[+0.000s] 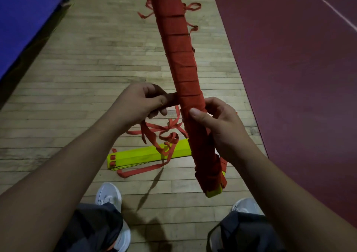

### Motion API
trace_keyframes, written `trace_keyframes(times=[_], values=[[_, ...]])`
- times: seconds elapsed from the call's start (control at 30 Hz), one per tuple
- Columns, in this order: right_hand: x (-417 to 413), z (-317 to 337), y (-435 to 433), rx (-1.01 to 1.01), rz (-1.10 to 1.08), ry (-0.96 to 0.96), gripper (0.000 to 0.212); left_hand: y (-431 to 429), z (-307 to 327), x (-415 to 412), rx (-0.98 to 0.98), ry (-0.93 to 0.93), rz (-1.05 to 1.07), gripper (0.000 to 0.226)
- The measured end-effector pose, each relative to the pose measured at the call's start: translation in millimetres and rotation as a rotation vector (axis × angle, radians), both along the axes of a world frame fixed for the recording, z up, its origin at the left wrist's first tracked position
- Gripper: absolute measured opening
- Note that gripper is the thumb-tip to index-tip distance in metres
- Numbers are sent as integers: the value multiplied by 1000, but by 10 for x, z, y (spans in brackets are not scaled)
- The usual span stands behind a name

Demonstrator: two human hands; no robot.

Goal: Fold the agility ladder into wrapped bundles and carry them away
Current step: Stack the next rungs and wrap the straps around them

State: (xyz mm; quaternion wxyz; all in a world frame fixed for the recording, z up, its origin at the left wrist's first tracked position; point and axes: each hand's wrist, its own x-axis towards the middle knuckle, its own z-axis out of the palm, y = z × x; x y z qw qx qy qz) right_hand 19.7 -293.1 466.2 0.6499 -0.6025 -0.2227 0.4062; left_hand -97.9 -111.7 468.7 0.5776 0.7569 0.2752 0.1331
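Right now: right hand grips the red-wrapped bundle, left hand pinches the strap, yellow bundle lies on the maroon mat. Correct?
No. Head view: the yellow bundle lies on the wood floor, not the mat. Right hand grips the red-wrapped bundle, left hand pinches the strap.

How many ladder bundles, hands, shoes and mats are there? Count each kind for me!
Ladder bundles: 2, the red-wrapped bundle in the hands and the yellow bundle on the floor
Hands: 2, the left hand pinching the red strap, the right hand gripping the red-wrapped bundle
White shoes: 2, left shoe and right shoe
Blue mat: 1
Total: 7
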Motion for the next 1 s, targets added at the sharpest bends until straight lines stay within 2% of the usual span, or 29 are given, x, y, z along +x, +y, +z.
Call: trace_keyframes(times=[0.17, 0.33, 0.43, 0.53, 0.67, 0.77, 0.87, 1.0], values=[[-36, -28, 43, -97, -38, -247, 34, -145, 26, 24, -59, -218, 103, 20], [-203, -160, 115, -181, -2, -506, 33, -253, -119, 84, 32, -148, 298, 26], [-260, -215, 139, -179, 5, -563, 28, -272, -115, 78, 71, -135, 317, 26], [-236, -148, 127, -130, 3, -470, 25, -221, -98, 51, 23, -146, 282, 20], [-118, -98, 115, -134, -31, -148, 31, -191, -106, 51, -177, -214, 161, 14], [-15, -44, 90, -123, 90, 113, 41, -181, -85, 34, -239, -243, 79, 12], [43, -8, 39, -47, 167, 145, 28, -154, -42, 16, -153, -230, -14, 7], [36, -37, 34, -7, 89, 65, 23, -110, 11, 11, -70, -135, -63, 12]])
